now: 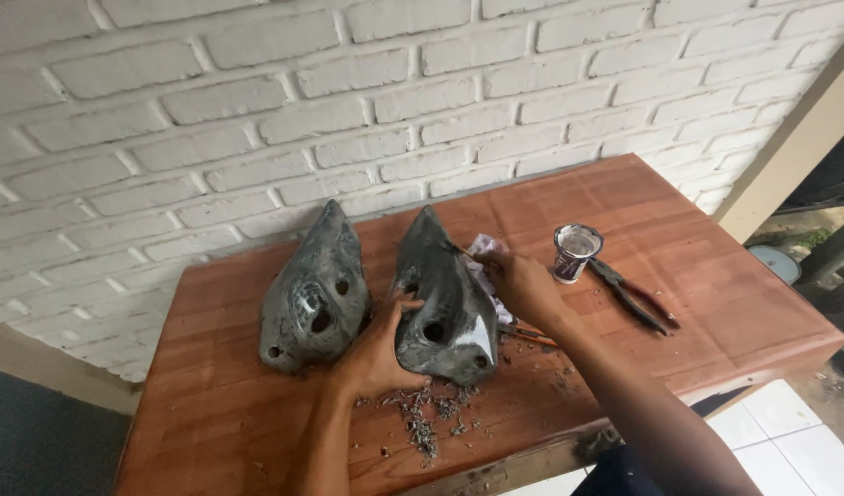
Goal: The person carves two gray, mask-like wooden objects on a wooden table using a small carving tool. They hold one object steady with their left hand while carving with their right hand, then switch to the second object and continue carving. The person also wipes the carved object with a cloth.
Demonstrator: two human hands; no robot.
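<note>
Left hand (378, 354) spread against the near left flank of the right-hand grey mask (440, 298), bracing it on the wooden table (697, 276). Right hand (525, 287) closed around a thin brush (461, 250), tip touching the mask's upper ridge. Best done, by judgement, with light strokes and firm bracing. Second grey mask (314, 292) just beside, on the left. Crumpled cloth (484, 250) behind the hand; small cup (574, 252) and pliers (635, 294) to the right; shavings (422, 418) at the near edge.
</note>
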